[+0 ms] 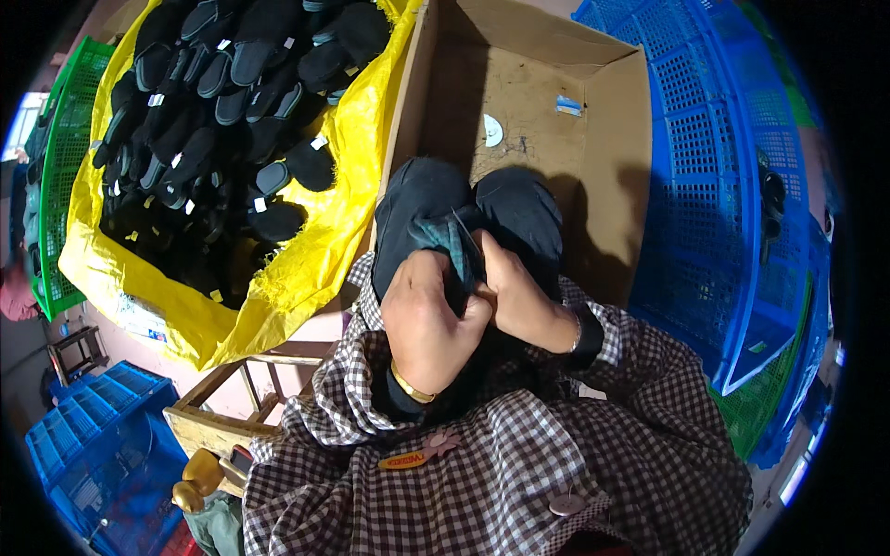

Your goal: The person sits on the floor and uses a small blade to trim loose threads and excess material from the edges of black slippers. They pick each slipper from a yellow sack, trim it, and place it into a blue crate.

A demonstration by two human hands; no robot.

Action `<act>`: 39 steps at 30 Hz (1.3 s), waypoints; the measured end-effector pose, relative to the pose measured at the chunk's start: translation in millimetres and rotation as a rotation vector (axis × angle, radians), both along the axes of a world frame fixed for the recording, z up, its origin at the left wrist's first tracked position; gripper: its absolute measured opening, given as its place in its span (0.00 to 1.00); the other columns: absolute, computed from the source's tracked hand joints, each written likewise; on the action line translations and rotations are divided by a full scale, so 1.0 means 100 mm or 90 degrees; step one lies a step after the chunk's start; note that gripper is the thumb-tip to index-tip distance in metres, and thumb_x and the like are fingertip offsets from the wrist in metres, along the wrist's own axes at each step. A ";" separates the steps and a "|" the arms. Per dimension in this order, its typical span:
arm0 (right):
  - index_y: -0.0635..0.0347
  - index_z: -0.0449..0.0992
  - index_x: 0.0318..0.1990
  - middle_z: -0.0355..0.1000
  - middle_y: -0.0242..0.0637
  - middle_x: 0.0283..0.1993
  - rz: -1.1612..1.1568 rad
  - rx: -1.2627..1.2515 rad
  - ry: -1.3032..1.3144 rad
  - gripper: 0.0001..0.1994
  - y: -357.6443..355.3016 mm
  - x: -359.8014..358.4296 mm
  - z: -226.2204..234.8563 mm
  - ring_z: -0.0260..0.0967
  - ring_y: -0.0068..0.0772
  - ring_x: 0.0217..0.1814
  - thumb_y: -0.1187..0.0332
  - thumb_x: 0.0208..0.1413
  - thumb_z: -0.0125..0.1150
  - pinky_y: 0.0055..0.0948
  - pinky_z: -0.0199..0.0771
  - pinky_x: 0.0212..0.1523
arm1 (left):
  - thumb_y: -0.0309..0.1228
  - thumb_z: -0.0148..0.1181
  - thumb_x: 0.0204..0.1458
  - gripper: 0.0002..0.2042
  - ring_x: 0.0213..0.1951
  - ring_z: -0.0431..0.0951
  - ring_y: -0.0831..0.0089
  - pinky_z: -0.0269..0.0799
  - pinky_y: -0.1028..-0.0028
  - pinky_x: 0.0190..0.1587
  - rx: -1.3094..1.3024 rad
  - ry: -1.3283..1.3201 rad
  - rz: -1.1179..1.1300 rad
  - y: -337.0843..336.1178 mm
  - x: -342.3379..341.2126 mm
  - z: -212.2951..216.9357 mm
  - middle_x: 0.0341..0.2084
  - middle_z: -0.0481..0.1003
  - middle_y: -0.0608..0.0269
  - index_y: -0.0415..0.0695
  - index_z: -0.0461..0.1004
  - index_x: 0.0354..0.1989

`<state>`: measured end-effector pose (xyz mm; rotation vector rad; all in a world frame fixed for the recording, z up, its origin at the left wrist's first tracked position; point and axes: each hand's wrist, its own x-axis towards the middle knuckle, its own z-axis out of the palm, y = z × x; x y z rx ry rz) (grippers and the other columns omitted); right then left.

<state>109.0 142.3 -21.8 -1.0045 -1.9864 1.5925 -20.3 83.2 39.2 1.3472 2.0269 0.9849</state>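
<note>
a piece of dark green plaid cloth (441,239), soft and creased into a narrow fold, sits in front of the person's body, between two bare hands and over the dark fabric on the lap. the left hand (423,320) is curled, thumb bent inward, pinching the cloth; the right hand (525,298) has its fingers drawn together at the cloth's other edge. whether either hand also holds a small tool cannot be told.

two knees in matte black trousers (422,190) rise beside one open cardboard box (603,120), its smooth brown floor bearing one white disc (493,131) and one blue-and-white scrap (568,106).

to the left, one yellow woven sack (363,139) with a frayed rim holds fuzzy black slippers (255,56), too many and overlapping to count, several with small white labels (320,143). the checked smock (501,463) carries one yellow lettered badge (401,460).
</note>
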 end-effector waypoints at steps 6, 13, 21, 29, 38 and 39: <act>0.69 0.58 0.60 0.68 0.53 0.54 -0.143 -0.113 0.072 0.25 -0.19 0.03 -0.42 0.66 0.45 0.58 0.78 0.53 0.49 0.34 0.63 0.59 | 0.27 0.66 0.36 0.23 0.35 0.69 0.49 0.67 0.61 0.37 0.080 0.123 -0.121 -0.15 0.05 0.00 0.34 0.68 0.46 0.36 0.67 0.42; 0.70 0.61 0.53 0.70 0.56 0.42 -0.088 -0.039 0.044 0.21 -0.18 0.07 0.06 0.70 0.53 0.45 0.63 0.60 0.54 0.38 0.70 0.44 | 0.34 0.73 0.31 0.36 0.41 0.67 0.49 0.65 0.60 0.45 0.058 0.247 -0.021 -0.27 0.19 -0.14 0.41 0.67 0.44 0.31 0.63 0.49; 0.67 0.71 0.40 0.71 0.33 0.29 -0.229 -0.102 0.147 0.12 0.02 0.39 0.24 0.66 0.17 0.29 0.70 0.53 0.65 0.20 0.68 0.30 | 0.30 0.76 0.17 0.36 0.40 0.66 0.49 0.65 0.60 0.43 0.005 0.189 -0.135 -0.25 -0.09 0.03 0.36 0.65 0.47 0.35 0.65 0.42; 0.61 0.72 0.47 0.61 0.41 0.47 0.109 0.230 0.002 0.29 -0.06 0.53 0.74 0.67 0.41 0.50 0.58 0.38 0.76 0.34 0.71 0.48 | 0.30 0.72 0.20 0.33 0.41 0.69 0.53 0.68 0.63 0.43 0.015 0.082 -0.628 0.03 -0.51 0.51 0.36 0.68 0.54 0.40 0.69 0.43; 0.64 0.64 0.51 0.62 0.40 0.50 0.128 0.138 -0.149 0.39 -0.09 0.76 0.42 0.68 0.40 0.47 0.52 0.33 0.78 0.34 0.71 0.44 | 0.40 0.76 0.21 0.38 0.46 0.70 0.48 0.67 0.62 0.51 -0.055 0.039 -0.704 0.28 -0.39 -0.15 0.40 0.70 0.47 0.39 0.68 0.47; 0.64 0.64 0.50 0.61 0.41 0.49 0.142 0.120 -0.174 0.39 -0.06 0.75 0.48 0.68 0.41 0.47 0.51 0.34 0.77 0.34 0.71 0.46 | 0.44 0.77 0.21 0.41 0.47 0.70 0.47 0.66 0.61 0.52 -0.066 0.047 -0.700 0.29 -0.39 -0.20 0.41 0.70 0.45 0.38 0.68 0.48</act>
